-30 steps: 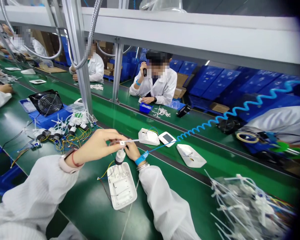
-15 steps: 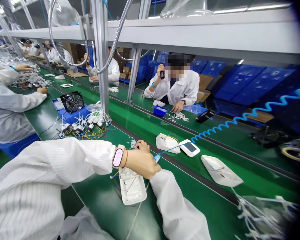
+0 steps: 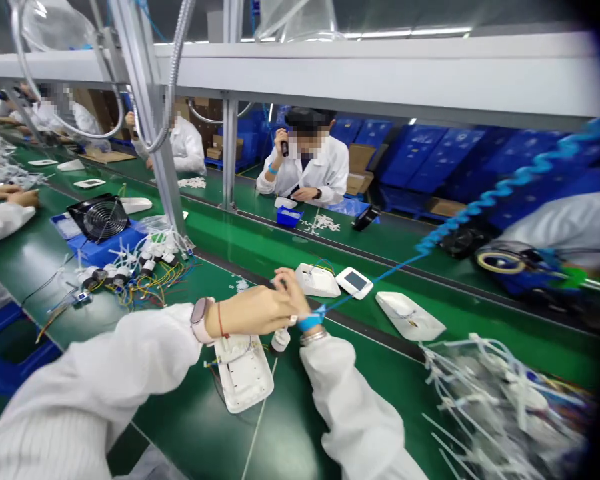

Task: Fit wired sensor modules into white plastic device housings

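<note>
My left hand (image 3: 253, 311), with a watch and a red cord at the wrist, reaches across to my right wrist, its fingers curled. Just under these fingers is a white cylindrical part (image 3: 281, 340) with a dark end, apparently in their grip. My right hand (image 3: 292, 292) is raised behind the left, fingers bent; anything between them is too small to make out. A blue wristband (image 3: 311, 322) with a cord circles my right wrist. Below my left hand an open white housing (image 3: 245, 377) with thin wires lies on the green table. Small clear rings (image 3: 241, 285) lie beyond.
White cylindrical parts with wires (image 3: 130, 267) and a black fan (image 3: 100, 217) stand left. Across the belt edge lie a white shell (image 3: 317, 280), a screen panel (image 3: 355, 283) and another shell (image 3: 409, 316). A bagged heap (image 3: 510, 400) sits right. A co-worker (image 3: 307, 167) sits opposite.
The view has swung right. My right hand has lifted from the small clear rings. My left hand has turned, and the white cylindrical part now shows beneath it.
</note>
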Available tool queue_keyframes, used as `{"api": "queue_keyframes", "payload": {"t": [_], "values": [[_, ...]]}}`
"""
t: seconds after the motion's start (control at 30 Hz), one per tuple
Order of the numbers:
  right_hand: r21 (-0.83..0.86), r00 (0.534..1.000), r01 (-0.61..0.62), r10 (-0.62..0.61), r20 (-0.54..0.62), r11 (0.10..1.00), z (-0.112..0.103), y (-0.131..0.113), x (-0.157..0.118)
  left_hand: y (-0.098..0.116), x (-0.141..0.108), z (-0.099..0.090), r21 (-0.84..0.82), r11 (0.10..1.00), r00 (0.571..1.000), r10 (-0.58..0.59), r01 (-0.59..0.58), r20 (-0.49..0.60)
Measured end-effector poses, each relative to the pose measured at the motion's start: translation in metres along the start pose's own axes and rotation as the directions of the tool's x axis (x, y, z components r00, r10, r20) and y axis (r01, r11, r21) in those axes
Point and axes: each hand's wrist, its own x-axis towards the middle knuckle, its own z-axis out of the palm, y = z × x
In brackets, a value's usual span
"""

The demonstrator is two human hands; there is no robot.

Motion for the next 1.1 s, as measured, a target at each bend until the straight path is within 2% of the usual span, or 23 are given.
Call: {"api": "queue_keyframes", "payload": {"t": [0.07, 0.13, 0.17, 0.23, 0.3, 0.4, 0.53, 0.77, 0.9, 1.0, 1.1], "values": [[0.08, 0.991, 0.01, 0.001, -0.133, 0.997, -0.047, -0.019, -0.007, 0.0, 0.001, -0.002, -0.116, 0.993, 0.995, 0.002, -0.014, -0.101], [0.145, 0.966, 0.054, -0.015, -0.258, 0.988, -0.088, -0.048, -0.023, 0.002, 0.004, -0.002, -0.23, 0.973, 0.971, -0.077, 0.024, -0.225], [0.142, 0.959, 0.082, -0.039, -0.279, 0.986, -0.103, -0.065, -0.033, 0.005, 0.007, -0.002, -0.268, 0.963, 0.956, -0.112, 0.037, -0.27], [0.049, 0.965, 0.153, -0.138, -0.222, 0.987, -0.118, -0.097, -0.052, 0.011, 0.012, 0.0, -0.316, 0.948, 0.936, -0.15, 0.045, -0.319], [-0.092, 0.967, 0.194, -0.206, -0.149, 0.977, -0.118, -0.119, -0.066, 0.017, 0.017, 0.002, -0.332, 0.942, 0.928, -0.167, 0.05, -0.333], [-0.219, 0.967, 0.189, -0.22, -0.127, 0.957, -0.107, -0.128, -0.072, 0.025, 0.022, 0.003, -0.297, 0.952, 0.928, -0.18, 0.08, -0.326], [-0.25, 0.971, 0.168, -0.204, -0.125, 0.954, -0.101, -0.121, -0.068, 0.03, 0.021, 0.002, -0.225, 0.968, 0.935, -0.179, 0.111, -0.305], [-0.218, 0.981, 0.153, -0.175, -0.086, 0.964, -0.102, -0.119, -0.067, 0.027, 0.017, 0.004, -0.202, 0.972, 0.93, -0.182, 0.121, -0.32], [-0.116, 0.984, 0.116, -0.13, -0.118, 0.986, -0.1, -0.117, -0.066, 0.027, 0.017, 0.005, -0.227, 0.971, 0.924, -0.156, 0.078, -0.348], [0.082, 0.991, 0.07, -0.06, -0.123, 0.994, -0.101, -0.115, -0.064, 0.026, 0.017, 0.007, -0.306, 0.952, 0.915, -0.146, 0.026, -0.376], [0.278, 0.998, -0.014, 0.029, -0.05, 0.96, -0.102, -0.112, -0.063, 0.025, 0.017, 0.009, -0.353, 0.936, 0.916, -0.144, 0.002, -0.375]]}}
